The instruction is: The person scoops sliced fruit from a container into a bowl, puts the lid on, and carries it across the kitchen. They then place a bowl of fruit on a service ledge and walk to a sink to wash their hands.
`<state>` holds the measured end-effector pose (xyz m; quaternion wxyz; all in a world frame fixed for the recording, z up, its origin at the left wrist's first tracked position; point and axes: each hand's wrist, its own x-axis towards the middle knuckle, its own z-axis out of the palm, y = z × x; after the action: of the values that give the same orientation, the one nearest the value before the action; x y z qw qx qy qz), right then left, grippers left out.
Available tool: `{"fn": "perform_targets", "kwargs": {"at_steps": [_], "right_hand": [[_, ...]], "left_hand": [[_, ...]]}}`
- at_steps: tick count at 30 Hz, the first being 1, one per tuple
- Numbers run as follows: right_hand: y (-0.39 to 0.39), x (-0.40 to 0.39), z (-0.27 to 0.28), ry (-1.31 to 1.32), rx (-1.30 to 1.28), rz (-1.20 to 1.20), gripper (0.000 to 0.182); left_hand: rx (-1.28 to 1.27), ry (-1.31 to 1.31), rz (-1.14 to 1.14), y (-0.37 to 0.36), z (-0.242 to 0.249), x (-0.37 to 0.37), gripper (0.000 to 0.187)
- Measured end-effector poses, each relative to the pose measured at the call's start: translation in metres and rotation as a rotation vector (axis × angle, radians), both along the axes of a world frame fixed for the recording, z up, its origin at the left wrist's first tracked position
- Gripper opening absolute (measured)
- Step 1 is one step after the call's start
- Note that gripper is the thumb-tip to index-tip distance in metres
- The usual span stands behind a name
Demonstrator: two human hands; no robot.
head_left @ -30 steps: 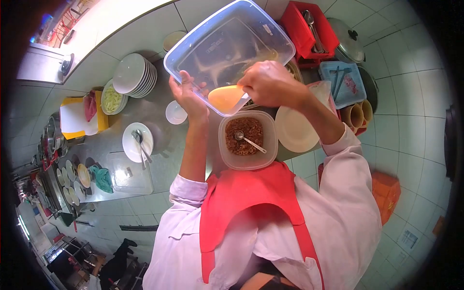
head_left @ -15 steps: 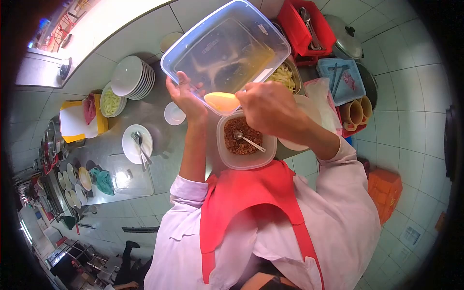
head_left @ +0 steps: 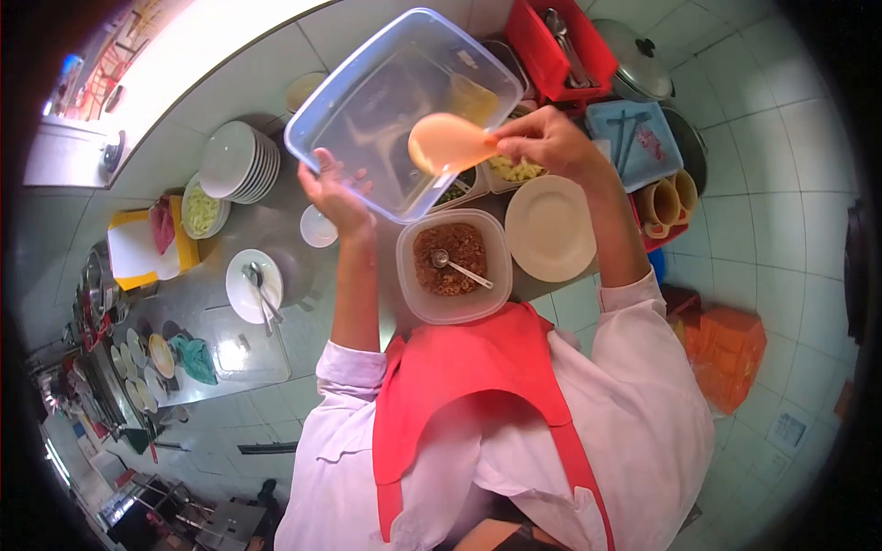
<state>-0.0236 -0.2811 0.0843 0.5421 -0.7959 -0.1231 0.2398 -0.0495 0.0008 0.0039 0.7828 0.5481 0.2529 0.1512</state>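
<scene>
My left hand grips the near left edge of a large clear plastic container, which is raised and tilted over the counter. A yellowish residue shows in its far right corner. My right hand is closed round the handle of a peach-coloured rice paddle, its broad blade held over the container's near side. Below, close to my apron, sits a square tub of brown minced food with a small white-handled spoon lying in it. A cream plate is just right of the tub.
Stacked white plates, a small white bowl and a plate with spoons are on the left. Behind on the right stand a red cutlery bin, a lidded pot, a blue tray and brown mugs.
The rice paddle has risen from the container's near rim, its blade now more fully in view. My right hand has moved up and right, uncovering the cream plate. The container has shifted slightly left.
</scene>
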Motion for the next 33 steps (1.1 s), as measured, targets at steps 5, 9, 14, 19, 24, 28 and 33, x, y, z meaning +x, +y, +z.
{"fn": "perform_targets", "kwargs": {"at_steps": [5, 9, 14, 19, 24, 28, 33], "right_hand": [[-0.046, -0.012, 0.019, -0.261, -0.051, -0.410, 0.024], [-0.071, -0.024, -0.052, -0.600, -0.519, -0.507, 0.022], [-0.080, -0.043, -0.088, -0.720, -0.909, -0.621, 0.019], [-0.033, -0.050, -0.021, -0.605, -0.326, -0.663, 0.025], [0.061, -0.058, 0.008, -0.799, -0.181, -0.331, 0.025], [0.126, -0.072, 0.007, -0.821, -0.389, -0.099, 0.020], [0.183, -0.112, -0.009, -0.763, -0.329, 0.107, 0.018]], "left_hand": [[-0.016, 0.023, 0.034, 0.018, -0.005, -0.007, 0.076], [-0.066, 0.014, 0.096, 0.025, -0.005, -0.014, 0.072], [-0.127, 0.048, 0.115, 0.041, -0.007, -0.028, 0.085], [-0.088, 0.011, 0.104, 0.057, -0.005, -0.054, 0.085], [-0.105, 0.009, 0.124, 0.070, -0.009, -0.090, 0.087], [-0.104, 0.036, 0.183, 0.086, -0.017, -0.129, 0.081], [-0.139, -0.001, 0.280, 0.113, -0.040, -0.199, 0.073]]}}
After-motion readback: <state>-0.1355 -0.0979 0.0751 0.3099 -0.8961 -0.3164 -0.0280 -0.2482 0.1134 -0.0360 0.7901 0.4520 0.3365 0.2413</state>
